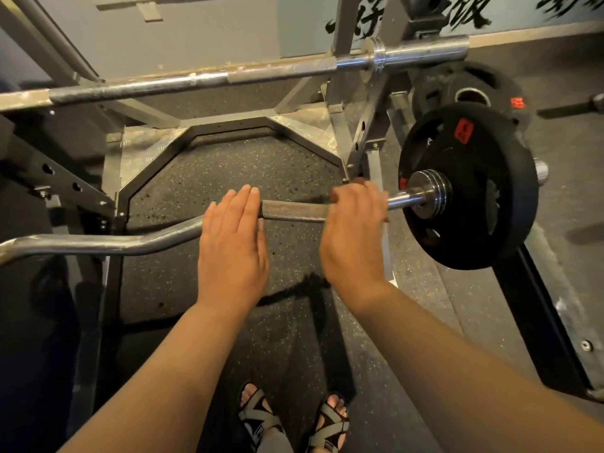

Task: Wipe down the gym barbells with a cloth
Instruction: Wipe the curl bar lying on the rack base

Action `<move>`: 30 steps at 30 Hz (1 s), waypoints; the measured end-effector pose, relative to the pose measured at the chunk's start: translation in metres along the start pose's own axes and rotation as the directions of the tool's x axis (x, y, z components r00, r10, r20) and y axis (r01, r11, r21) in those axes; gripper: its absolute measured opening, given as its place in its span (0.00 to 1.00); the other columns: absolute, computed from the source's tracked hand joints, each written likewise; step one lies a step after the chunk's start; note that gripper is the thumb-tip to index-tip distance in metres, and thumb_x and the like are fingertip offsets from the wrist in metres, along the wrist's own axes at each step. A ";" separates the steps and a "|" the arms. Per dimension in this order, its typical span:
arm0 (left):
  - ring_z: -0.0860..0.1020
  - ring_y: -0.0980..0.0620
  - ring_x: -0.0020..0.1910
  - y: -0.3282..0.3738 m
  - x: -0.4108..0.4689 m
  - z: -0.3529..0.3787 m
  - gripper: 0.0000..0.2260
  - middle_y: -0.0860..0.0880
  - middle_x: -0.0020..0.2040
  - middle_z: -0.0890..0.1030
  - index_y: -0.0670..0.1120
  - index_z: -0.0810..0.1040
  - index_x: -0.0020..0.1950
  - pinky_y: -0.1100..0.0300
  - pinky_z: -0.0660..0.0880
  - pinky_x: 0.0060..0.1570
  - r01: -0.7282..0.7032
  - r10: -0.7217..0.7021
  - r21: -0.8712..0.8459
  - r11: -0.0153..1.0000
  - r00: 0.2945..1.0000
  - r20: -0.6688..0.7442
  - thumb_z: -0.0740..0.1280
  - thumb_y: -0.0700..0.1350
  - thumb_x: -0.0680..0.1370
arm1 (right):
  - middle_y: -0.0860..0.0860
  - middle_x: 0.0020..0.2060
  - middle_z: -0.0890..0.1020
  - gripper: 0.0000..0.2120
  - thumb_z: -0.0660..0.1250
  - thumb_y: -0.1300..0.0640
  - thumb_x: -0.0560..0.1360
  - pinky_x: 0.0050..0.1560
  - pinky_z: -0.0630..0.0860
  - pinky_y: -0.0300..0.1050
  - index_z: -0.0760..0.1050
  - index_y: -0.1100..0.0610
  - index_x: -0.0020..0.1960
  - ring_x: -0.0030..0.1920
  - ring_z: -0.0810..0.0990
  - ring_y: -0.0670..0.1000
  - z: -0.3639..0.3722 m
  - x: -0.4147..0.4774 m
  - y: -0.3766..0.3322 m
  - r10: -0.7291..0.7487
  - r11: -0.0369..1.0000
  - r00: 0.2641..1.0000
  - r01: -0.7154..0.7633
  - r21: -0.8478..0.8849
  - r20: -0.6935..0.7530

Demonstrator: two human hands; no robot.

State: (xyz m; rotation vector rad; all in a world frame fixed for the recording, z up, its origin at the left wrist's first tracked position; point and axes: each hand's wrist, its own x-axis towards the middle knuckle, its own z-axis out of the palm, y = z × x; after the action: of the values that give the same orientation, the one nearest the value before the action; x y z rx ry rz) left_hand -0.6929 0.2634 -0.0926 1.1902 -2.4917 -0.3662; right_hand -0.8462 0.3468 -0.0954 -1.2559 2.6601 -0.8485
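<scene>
The straight barbell (228,76) lies behind the curl bar (294,212), plate (467,188) rightward.

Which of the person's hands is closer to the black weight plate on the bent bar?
Right. The right hand grips the bar just beside the weight plate; the left hand lies flat over the bar, farther from it.

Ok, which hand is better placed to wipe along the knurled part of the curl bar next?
Probably the right hand: it is curled round the curl bar beside the weight plate, with a reddish scrap, maybe the cloth, in its grip. The left hand is flat, holding nothing.
</scene>
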 end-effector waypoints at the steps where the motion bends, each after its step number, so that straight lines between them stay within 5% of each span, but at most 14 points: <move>1: 0.62 0.46 0.79 -0.001 0.000 0.000 0.22 0.45 0.78 0.67 0.44 0.64 0.80 0.45 0.53 0.80 -0.006 0.006 0.002 1.000 1.000 0.001 0.56 0.45 0.86 | 0.54 0.66 0.73 0.13 0.58 0.61 0.83 0.80 0.54 0.60 0.72 0.57 0.66 0.75 0.63 0.57 -0.001 -0.001 0.001 -0.086 0.996 0.996 0.087 -0.009 0.035; 5: 0.61 0.46 0.79 -0.003 0.000 -0.002 0.22 0.46 0.78 0.67 0.45 0.64 0.80 0.45 0.53 0.80 -0.021 0.021 -0.009 1.000 1.000 0.007 0.56 0.45 0.86 | 0.51 0.62 0.75 0.13 0.55 0.53 0.86 0.75 0.62 0.51 0.73 0.55 0.65 0.67 0.69 0.52 -0.028 0.015 0.041 -0.262 0.960 0.957 0.272 -0.067 0.126; 10: 0.61 0.45 0.79 0.001 0.000 0.002 0.21 0.46 0.78 0.67 0.44 0.65 0.80 0.46 0.50 0.80 0.010 -0.012 -0.042 0.999 1.000 -0.027 0.56 0.45 0.86 | 0.52 0.73 0.67 0.19 0.52 0.53 0.87 0.81 0.52 0.51 0.68 0.58 0.74 0.79 0.56 0.53 -0.028 0.014 0.056 0.045 0.999 0.999 -0.045 0.005 -0.026; 14: 0.59 0.47 0.80 0.000 -0.001 0.003 0.21 0.47 0.79 0.66 0.44 0.64 0.80 0.49 0.46 0.81 0.017 -0.019 -0.053 0.998 0.999 -0.027 0.55 0.45 0.86 | 0.49 0.78 0.59 0.21 0.52 0.54 0.87 0.80 0.48 0.50 0.61 0.58 0.79 0.81 0.46 0.50 -0.020 -0.008 0.043 0.072 0.993 0.997 -0.071 0.093 -0.009; 18: 0.59 0.47 0.80 -0.001 -0.001 0.003 0.21 0.47 0.79 0.66 0.44 0.64 0.80 0.48 0.47 0.81 0.002 -0.004 -0.047 0.999 1.000 -0.023 0.56 0.45 0.86 | 0.53 0.74 0.66 0.20 0.52 0.52 0.87 0.82 0.51 0.55 0.66 0.58 0.75 0.80 0.54 0.54 -0.032 0.015 0.062 -0.039 0.999 0.997 0.038 0.016 0.065; 22: 0.59 0.46 0.80 0.002 -0.001 0.007 0.21 0.46 0.79 0.66 0.44 0.64 0.80 0.47 0.47 0.81 0.015 -0.018 -0.058 0.998 0.999 -0.046 0.55 0.45 0.86 | 0.53 0.74 0.67 0.19 0.51 0.53 0.86 0.82 0.52 0.55 0.68 0.59 0.73 0.80 0.53 0.54 -0.015 0.010 0.023 0.149 0.983 0.988 -0.145 0.111 -0.030; 26: 0.59 0.46 0.80 0.002 -0.001 0.005 0.21 0.46 0.79 0.65 0.44 0.64 0.80 0.46 0.47 0.81 0.012 -0.013 -0.043 0.999 0.999 -0.037 0.54 0.45 0.86 | 0.52 0.74 0.65 0.20 0.52 0.52 0.86 0.80 0.54 0.59 0.66 0.58 0.75 0.80 0.52 0.53 0.008 -0.014 -0.014 -0.027 0.995 0.996 0.019 0.102 0.080; 30: 0.58 0.48 0.81 -0.004 -0.001 0.002 0.22 0.48 0.80 0.64 0.46 0.63 0.81 0.48 0.46 0.81 -0.021 0.020 -0.038 0.999 1.000 -0.013 0.56 0.45 0.86 | 0.51 0.73 0.67 0.23 0.53 0.47 0.85 0.81 0.53 0.56 0.65 0.55 0.76 0.78 0.58 0.53 -0.012 -0.001 0.024 -0.218 0.974 0.963 0.226 -0.035 0.157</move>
State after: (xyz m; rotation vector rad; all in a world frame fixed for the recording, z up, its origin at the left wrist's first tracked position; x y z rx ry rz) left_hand -0.6904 0.2619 -0.0959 1.1475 -2.4730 -0.3980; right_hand -0.8650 0.3651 -0.0980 -1.5861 2.4704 -0.6783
